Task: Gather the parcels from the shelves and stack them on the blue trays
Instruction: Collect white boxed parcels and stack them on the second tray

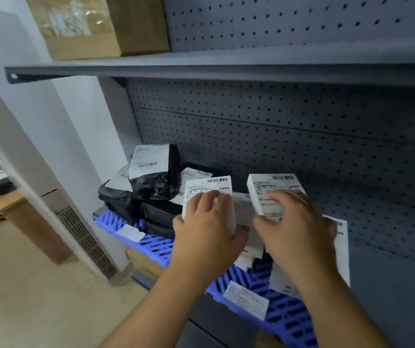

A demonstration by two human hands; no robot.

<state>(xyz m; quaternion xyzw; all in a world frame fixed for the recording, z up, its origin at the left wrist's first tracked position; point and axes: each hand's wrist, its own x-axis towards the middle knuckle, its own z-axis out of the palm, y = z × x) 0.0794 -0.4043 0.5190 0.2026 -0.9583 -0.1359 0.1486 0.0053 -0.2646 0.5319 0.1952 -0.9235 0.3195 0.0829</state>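
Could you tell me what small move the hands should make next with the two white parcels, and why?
Probably lower both onto the blue tray. The left hand and right hand each grip a white parcel above it, beside the black bags.

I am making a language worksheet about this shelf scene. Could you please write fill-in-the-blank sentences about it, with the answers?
1. Each hand, left hand and right hand, holds a flat ____ box with a barcode label.
2. The slatted plastic tray under the parcels is ____.
3. The soft plastic mailer bags piled at the left are ____.
4. The brown cardboard box stands on the ____ shelf.

Answers: white; blue; black; upper
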